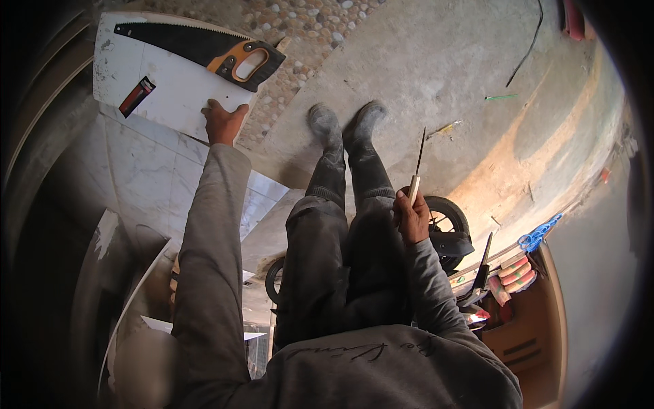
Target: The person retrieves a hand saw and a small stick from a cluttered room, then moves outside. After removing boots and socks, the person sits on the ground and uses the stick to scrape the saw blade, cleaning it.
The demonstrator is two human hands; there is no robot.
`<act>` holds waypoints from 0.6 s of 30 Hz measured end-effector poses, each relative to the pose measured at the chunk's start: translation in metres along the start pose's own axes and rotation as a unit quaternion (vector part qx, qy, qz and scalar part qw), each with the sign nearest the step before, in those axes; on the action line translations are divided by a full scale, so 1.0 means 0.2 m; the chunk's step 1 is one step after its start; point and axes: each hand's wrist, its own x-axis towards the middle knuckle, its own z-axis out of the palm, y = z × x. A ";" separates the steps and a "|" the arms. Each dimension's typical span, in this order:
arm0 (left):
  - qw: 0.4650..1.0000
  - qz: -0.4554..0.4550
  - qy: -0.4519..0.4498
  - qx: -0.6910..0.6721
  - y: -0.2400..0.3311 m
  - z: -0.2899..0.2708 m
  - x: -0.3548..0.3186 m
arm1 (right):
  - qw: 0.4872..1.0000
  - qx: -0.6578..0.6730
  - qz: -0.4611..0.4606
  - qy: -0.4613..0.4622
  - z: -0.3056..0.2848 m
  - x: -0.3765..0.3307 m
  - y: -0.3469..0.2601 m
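My left hand (225,124) rests at the near edge of a white board (174,92), thumb and fingers apart, with nothing visible in it. On that board lie a handsaw (197,54) with a black blade and an orange-and-black handle, and a small red-and-black packet (137,97). In front of my right thigh, my right hand (412,217) is closed round the pale handle of a thin, pointed tool (417,174). Its narrow dark shaft points away from me; whether it is a file or a blade I cannot make out.
Pebbled paving (293,34) borders the concrete floor (422,61). A yellow object (446,127), a green stick (501,97) and a dark cord (526,54) lie ahead to the right. A wheel (453,221) stands beside my right hand. White tiles (157,170) lie left.
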 end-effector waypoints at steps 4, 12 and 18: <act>1.000 0.014 -0.014 -0.018 0.00 -0.03 -0.01 | 1.000 -0.023 0.004 -0.017 -0.09 0.01 -0.09; 0.999 0.010 -0.050 0.000 0.02 -0.07 0.01 | 0.999 -0.037 -0.011 -0.013 -0.22 0.04 -0.10; 0.993 0.013 -0.103 -0.053 -0.13 -0.10 0.08 | 1.000 -0.001 -0.013 -0.017 -0.20 -0.03 -0.09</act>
